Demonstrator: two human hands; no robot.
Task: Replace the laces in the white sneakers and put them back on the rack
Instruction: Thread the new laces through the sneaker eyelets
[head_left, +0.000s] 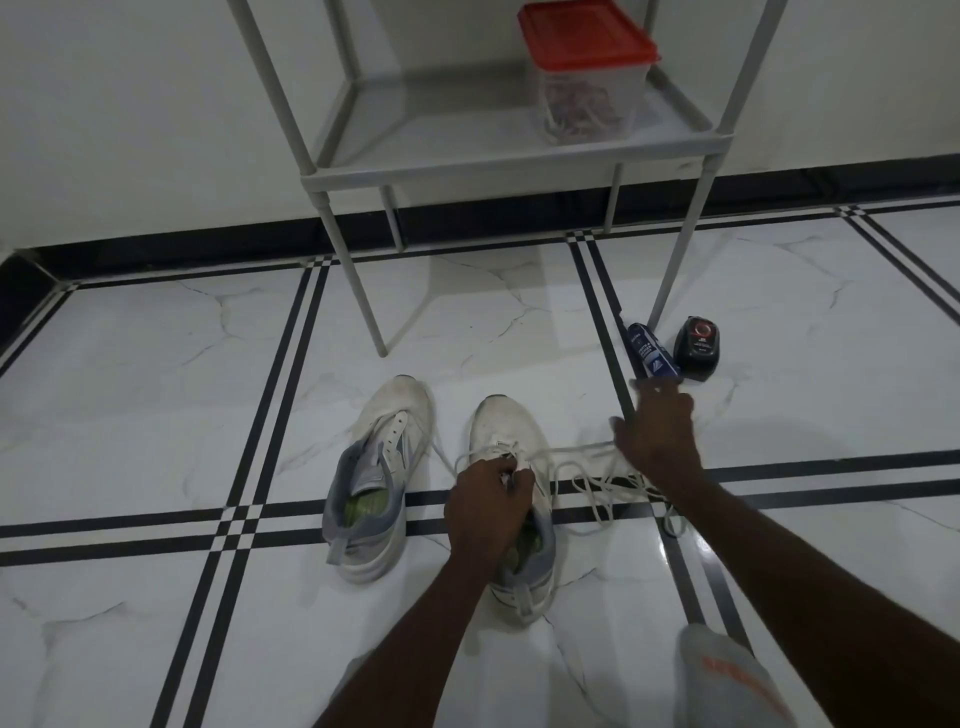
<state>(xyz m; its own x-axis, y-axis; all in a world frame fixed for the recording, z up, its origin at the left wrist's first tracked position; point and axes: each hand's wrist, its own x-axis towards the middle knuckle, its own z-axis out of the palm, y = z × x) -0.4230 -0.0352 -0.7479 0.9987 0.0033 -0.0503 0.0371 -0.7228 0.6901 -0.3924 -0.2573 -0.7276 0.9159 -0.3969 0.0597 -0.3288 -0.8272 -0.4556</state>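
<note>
Two white and grey sneakers stand on the marble floor, toes toward the rack. The left sneaker (378, 478) has no lace in its eyelets. My left hand (487, 503) rests on the tongue of the right sneaker (511, 431), fingers pinched on the white lace (582, 451) at its eyelets. That lace runs right and lies in loose loops on the floor. My right hand (655, 436) hovers over those loops with fingers spread, and the lace passes under its palm. The grey rack (457, 169) stands behind the shoes.
A clear tub with a red lid (586, 73) sits on the rack's low shelf. A dark blue tube (650, 358) and a black shoe polish applicator (697, 347) lie by the rack's right front leg. My socked foot (727, 680) shows at the bottom right.
</note>
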